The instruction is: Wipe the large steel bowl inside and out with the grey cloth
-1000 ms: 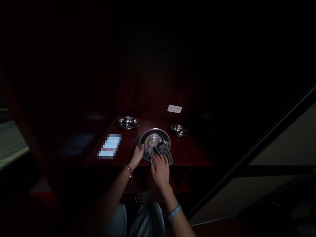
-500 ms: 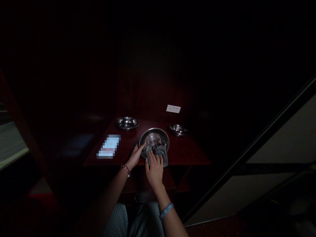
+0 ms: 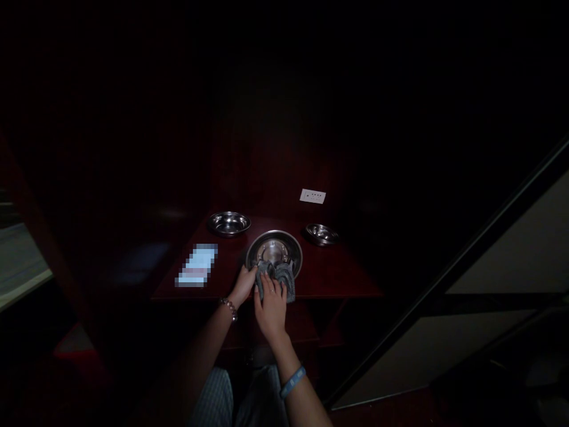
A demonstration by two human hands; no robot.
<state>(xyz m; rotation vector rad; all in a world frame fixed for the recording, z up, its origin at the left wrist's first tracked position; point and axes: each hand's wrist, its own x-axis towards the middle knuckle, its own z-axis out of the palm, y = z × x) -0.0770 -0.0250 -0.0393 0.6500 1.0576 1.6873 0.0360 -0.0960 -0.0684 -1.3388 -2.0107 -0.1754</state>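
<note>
A round steel plate point(image 3: 275, 249) lies near the front edge of a dark red table point(image 3: 333, 273). My left hand point(image 3: 243, 286), with a bead bracelet on the wrist, grips the plate's near-left rim. My right hand point(image 3: 270, 308), with a blue wristband, lies with fingers spread flat on a grey cloth point(image 3: 278, 277), pressing it onto the near part of the plate. The cloth hides the plate's front rim.
A steel bowl point(image 3: 229, 222) stands at the back left and a smaller steel bowl point(image 3: 322, 233) at the back right. A blurred light-blue flat item point(image 3: 197, 265) lies on the left. A white socket panel point(image 3: 313, 196) sits on the wall behind. The surroundings are very dark.
My right hand has slid the cloth leftward across the near part of the plate. The left hand stays on the plate's rim.
</note>
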